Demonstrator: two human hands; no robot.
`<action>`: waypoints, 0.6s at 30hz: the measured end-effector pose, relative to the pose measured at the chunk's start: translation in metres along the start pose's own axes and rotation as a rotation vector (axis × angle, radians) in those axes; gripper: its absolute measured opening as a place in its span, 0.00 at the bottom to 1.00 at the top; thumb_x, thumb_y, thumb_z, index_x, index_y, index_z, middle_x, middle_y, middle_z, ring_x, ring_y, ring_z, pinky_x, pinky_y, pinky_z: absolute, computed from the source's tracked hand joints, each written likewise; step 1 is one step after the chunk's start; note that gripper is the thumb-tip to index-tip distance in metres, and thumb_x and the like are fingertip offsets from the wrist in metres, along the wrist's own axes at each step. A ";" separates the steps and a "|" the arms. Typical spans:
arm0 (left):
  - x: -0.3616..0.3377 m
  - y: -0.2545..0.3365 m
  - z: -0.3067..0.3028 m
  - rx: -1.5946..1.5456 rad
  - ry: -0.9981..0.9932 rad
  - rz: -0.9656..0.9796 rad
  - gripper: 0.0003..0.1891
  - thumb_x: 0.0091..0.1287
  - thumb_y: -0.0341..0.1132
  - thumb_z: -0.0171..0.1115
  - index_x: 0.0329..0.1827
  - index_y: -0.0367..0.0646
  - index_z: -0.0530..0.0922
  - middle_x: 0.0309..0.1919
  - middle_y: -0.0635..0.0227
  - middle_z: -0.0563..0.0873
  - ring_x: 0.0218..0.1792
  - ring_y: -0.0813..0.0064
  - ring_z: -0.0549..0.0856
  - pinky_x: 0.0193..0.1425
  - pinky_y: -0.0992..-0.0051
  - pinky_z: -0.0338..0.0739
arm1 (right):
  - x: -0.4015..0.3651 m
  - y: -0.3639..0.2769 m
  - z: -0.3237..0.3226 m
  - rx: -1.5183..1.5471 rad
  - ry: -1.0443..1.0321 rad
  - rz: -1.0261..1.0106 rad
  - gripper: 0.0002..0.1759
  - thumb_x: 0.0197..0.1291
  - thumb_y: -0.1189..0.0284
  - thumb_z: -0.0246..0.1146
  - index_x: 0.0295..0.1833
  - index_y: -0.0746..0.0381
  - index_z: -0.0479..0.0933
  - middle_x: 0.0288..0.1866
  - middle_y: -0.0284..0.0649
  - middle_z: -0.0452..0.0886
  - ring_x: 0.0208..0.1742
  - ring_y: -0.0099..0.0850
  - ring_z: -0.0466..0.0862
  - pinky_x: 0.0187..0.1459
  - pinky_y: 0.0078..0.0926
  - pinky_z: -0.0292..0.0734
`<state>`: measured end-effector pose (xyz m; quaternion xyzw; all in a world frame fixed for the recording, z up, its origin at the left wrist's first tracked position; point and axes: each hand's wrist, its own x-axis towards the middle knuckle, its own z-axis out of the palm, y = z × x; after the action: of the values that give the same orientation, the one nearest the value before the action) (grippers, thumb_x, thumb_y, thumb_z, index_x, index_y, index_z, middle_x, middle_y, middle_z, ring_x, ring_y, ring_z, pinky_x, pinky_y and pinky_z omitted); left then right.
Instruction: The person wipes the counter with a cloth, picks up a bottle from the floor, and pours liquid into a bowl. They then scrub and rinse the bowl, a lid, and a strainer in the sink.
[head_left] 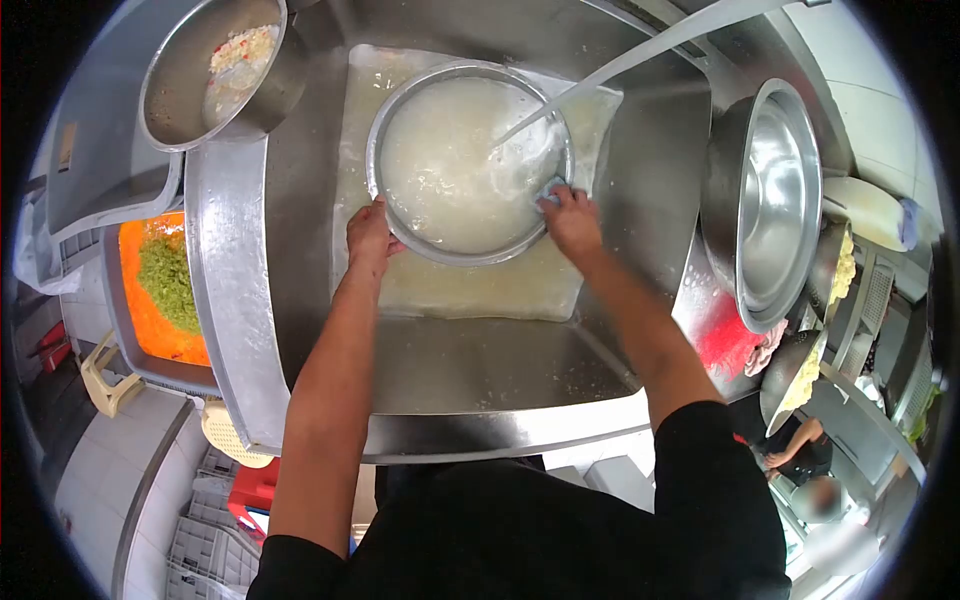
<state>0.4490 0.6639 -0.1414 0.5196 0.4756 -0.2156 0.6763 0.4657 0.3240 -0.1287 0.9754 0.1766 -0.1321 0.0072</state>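
Over the steel sink (300, 250), left hand (370, 235) fingers clasp the bowl (380, 130) rim, right hand (572, 222) fingers close on a blue sponge (548, 197).

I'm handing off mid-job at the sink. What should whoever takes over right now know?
Left hand: fingers grip the near-left rim of the steel bowl.
Right hand: presses a blue pad on the near-right rim.
The bowl sits in the sink, and a water stream runs into it.
Done: the bowl is full of cloudy water.
Left: the bowl is not emptied and the water is running.
A large empty bowl leans at the sink's right side.
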 end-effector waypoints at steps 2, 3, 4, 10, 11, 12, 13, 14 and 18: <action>-0.004 0.001 0.001 -0.028 0.003 -0.028 0.17 0.74 0.50 0.55 0.46 0.43 0.76 0.38 0.65 0.84 0.29 0.72 0.85 0.30 0.70 0.84 | -0.024 -0.023 0.029 0.178 0.030 0.088 0.13 0.57 0.71 0.61 0.48 0.53 0.83 0.58 0.41 0.75 0.56 0.47 0.74 0.58 0.46 0.72; -0.001 0.001 0.001 0.019 0.017 -0.033 0.17 0.74 0.50 0.54 0.47 0.43 0.76 0.38 0.64 0.84 0.30 0.71 0.85 0.32 0.69 0.85 | -0.040 -0.048 0.037 0.207 0.072 0.103 0.13 0.56 0.72 0.61 0.47 0.54 0.83 0.58 0.43 0.75 0.54 0.48 0.74 0.58 0.45 0.72; 0.001 0.001 0.000 0.065 0.032 -0.035 0.18 0.74 0.50 0.54 0.47 0.43 0.76 0.39 0.64 0.84 0.32 0.70 0.86 0.34 0.68 0.85 | -0.052 -0.076 0.043 0.236 0.117 0.115 0.12 0.55 0.73 0.60 0.46 0.56 0.83 0.57 0.44 0.75 0.52 0.49 0.75 0.59 0.44 0.72; 0.001 -0.002 -0.012 0.114 -0.108 -0.059 0.18 0.73 0.48 0.56 0.50 0.40 0.76 0.37 0.64 0.84 0.30 0.71 0.86 0.29 0.70 0.84 | -0.046 -0.063 0.045 0.194 -0.002 -0.223 0.15 0.55 0.73 0.59 0.48 0.55 0.83 0.43 0.40 0.82 0.53 0.40 0.78 0.55 0.44 0.74; 0.000 -0.003 -0.022 0.110 -0.091 -0.053 0.18 0.73 0.48 0.56 0.50 0.40 0.76 0.37 0.64 0.84 0.30 0.71 0.86 0.29 0.70 0.84 | -0.044 -0.032 0.058 0.164 0.043 -0.149 0.12 0.55 0.73 0.59 0.45 0.55 0.82 0.43 0.41 0.82 0.50 0.41 0.79 0.54 0.42 0.75; 0.003 -0.002 -0.031 0.195 -0.229 -0.178 0.19 0.73 0.48 0.55 0.53 0.40 0.75 0.39 0.63 0.85 0.34 0.70 0.86 0.34 0.69 0.85 | -0.025 -0.015 0.037 -0.056 -0.137 -0.089 0.13 0.56 0.73 0.58 0.46 0.53 0.82 0.45 0.42 0.81 0.49 0.42 0.80 0.56 0.40 0.76; 0.007 -0.002 -0.037 0.282 -0.372 -0.308 0.20 0.74 0.47 0.54 0.56 0.40 0.75 0.41 0.62 0.85 0.38 0.69 0.87 0.40 0.68 0.86 | -0.019 -0.009 0.020 -0.014 -0.057 -0.076 0.12 0.56 0.74 0.59 0.45 0.54 0.82 0.46 0.43 0.81 0.49 0.42 0.81 0.55 0.41 0.77; 0.013 -0.003 -0.039 0.279 -0.359 -0.299 0.20 0.74 0.47 0.54 0.56 0.40 0.75 0.41 0.62 0.85 0.38 0.69 0.87 0.40 0.68 0.86 | -0.015 -0.010 0.012 0.026 0.022 -0.062 0.11 0.55 0.74 0.59 0.44 0.56 0.82 0.47 0.44 0.81 0.49 0.43 0.82 0.54 0.41 0.77; 0.006 0.009 -0.026 0.178 -0.330 0.043 0.21 0.72 0.44 0.54 0.65 0.46 0.72 0.48 0.60 0.84 0.41 0.68 0.87 0.46 0.67 0.84 | -0.001 -0.071 0.019 0.079 -0.292 0.068 0.12 0.52 0.76 0.60 0.44 0.65 0.79 0.49 0.48 0.81 0.47 0.47 0.83 0.51 0.43 0.80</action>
<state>0.4482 0.6916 -0.1423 0.5451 0.3259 -0.3245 0.7010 0.4351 0.3893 -0.1443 0.9507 0.1353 -0.2790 -0.0013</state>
